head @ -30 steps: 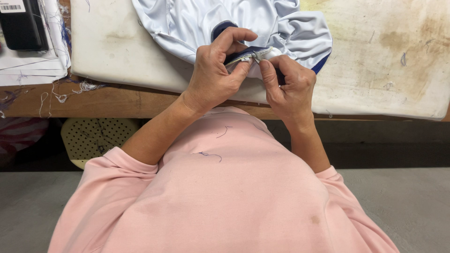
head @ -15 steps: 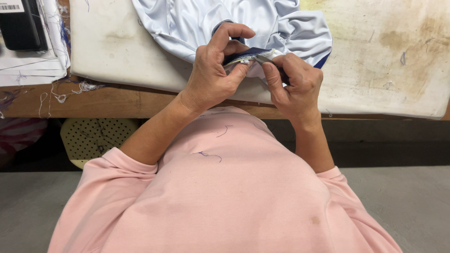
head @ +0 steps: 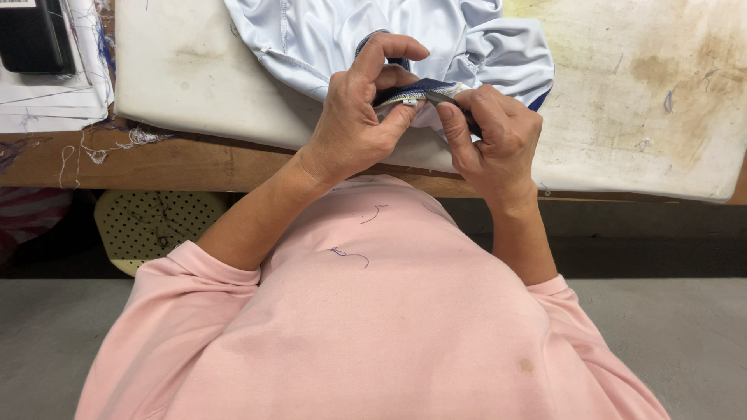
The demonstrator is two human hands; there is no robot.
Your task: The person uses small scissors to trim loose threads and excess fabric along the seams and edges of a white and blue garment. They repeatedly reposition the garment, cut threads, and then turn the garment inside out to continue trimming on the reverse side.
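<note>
Seen from above, a person in a pink top sits at a work surface (head: 194, 163) whose wooden edge runs across the upper half of the view. A pale, stained pad (head: 638, 93) covers most of it. A light blue garment (head: 327, 39) with a shiny finish lies bunched at twelve o'clock, and both hands meet at its near edge. The left hand (head: 354, 124) is closed in a pinch, thumb and curled fingers gripping a dark blue trimmed edge (head: 408, 89) with pale stitching along it. The right hand (head: 494, 136), at about one o'clock from the body, is also closed, pinching the same edge and what looks like a small dark tool, though too little shows to tell what it is. Loose threads (head: 117, 144) lie at ten o'clock beside white papers (head: 47, 101) and a black box (head: 35, 35). Judging from the grip, the work goes best with the edge held taut between the two pinches, kept close together, so only the stitching is worked and the thin fabric is not caught.
</note>
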